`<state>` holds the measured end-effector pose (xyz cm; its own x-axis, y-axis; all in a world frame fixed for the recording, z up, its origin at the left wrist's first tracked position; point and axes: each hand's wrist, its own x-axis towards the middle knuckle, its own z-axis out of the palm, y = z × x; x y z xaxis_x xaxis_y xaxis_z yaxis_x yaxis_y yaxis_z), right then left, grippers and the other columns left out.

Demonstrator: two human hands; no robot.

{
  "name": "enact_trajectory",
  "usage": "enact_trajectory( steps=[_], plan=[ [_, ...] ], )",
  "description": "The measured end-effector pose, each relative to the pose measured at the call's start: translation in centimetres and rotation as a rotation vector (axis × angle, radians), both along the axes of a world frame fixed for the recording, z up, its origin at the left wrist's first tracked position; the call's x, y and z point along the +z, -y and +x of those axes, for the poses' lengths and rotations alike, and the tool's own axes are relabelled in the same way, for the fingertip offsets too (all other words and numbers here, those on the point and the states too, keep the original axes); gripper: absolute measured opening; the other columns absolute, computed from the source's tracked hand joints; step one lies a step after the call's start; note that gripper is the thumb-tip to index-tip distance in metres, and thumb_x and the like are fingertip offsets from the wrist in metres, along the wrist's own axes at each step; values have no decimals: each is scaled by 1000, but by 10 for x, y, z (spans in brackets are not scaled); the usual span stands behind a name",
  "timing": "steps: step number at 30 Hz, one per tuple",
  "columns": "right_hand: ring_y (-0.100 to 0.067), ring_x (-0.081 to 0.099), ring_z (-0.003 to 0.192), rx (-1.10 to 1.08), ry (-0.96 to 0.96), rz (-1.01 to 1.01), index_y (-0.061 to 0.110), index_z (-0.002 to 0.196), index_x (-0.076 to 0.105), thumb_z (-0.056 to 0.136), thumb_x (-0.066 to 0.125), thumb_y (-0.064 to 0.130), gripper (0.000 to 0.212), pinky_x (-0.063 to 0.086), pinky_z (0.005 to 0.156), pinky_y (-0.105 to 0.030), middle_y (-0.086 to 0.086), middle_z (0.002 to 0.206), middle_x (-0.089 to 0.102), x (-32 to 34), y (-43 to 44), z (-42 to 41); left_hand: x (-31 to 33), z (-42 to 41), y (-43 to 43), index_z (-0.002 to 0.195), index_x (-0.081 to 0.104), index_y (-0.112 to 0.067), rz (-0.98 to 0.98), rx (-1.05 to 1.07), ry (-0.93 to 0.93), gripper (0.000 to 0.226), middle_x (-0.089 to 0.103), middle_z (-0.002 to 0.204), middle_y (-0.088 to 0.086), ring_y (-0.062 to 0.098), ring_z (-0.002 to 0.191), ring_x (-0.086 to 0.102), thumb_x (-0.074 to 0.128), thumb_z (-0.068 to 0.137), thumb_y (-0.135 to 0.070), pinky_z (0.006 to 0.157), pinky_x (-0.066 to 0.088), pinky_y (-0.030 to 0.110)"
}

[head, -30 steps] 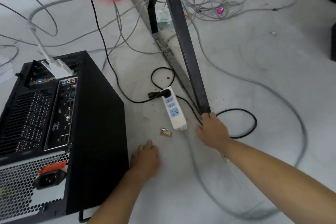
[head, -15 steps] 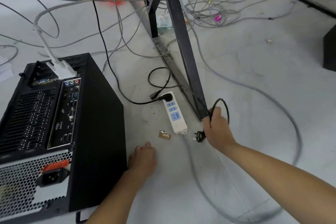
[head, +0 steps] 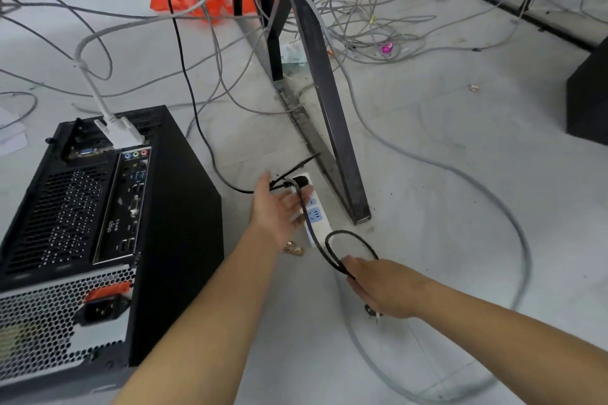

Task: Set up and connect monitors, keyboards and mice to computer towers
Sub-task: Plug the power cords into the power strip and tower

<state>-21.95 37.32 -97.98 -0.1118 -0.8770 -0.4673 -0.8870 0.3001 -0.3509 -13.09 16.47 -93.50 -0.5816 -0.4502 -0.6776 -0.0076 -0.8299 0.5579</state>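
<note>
The black metal computer tower (head: 174, 207) is faced with a silver honeycomb grille (head: 42, 322); the white plastic power strip (head: 324, 227) is patched with blue.

We see of the person only two arms: the left hand (head: 276, 210) and the right hand (head: 385, 289), both bare. The left forearm (head: 210, 312) and the right forearm (head: 493, 322) are bare too, from wrist to the edge of the head view, and look broader toward that edge. The fingers are slightly blurred, so we cannot make out nails or fine marks.
</note>
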Motion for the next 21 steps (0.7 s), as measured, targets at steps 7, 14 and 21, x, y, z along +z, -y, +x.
enact_trajectory(
  steps=[7, 14, 21],
  plan=[
    [-28, 61, 105, -57, -381, 57, 12, 136, 32, 92, 39, -2, 46, 36, 71, -32, -7, 124, 56, 11, 8, -20, 64, 5, -11, 109, 70, -15, -579, -6, -21, 48, 71, 79, 4, 18, 84, 67, 56, 93, -58, 92, 48, 38],
    [-27, 52, 117, -47, -341, 250, 21, 140, 34, 93, 44, 6, 50, 42, 79, -33, -7, 131, 52, 11, 12, -22, 109, 15, -10, 126, 56, -17, -926, 63, 72, 32, 66, 57, 2, 12, 81, 73, 44, 105, -38, 88, 47, 27],
    [-23, 52, 122, -422, 145, 44, 22, 158, 7, 96, 57, 24, 80, 44, 99, -29, -9, 142, 51, 36, 40, -43, 122, 58, 3, 124, 58, -24, -1210, -400, 473, 26, 74, 67, -2, 19, 81, 70, 45, 105, -36, 63, 46, 22]
  ],
)
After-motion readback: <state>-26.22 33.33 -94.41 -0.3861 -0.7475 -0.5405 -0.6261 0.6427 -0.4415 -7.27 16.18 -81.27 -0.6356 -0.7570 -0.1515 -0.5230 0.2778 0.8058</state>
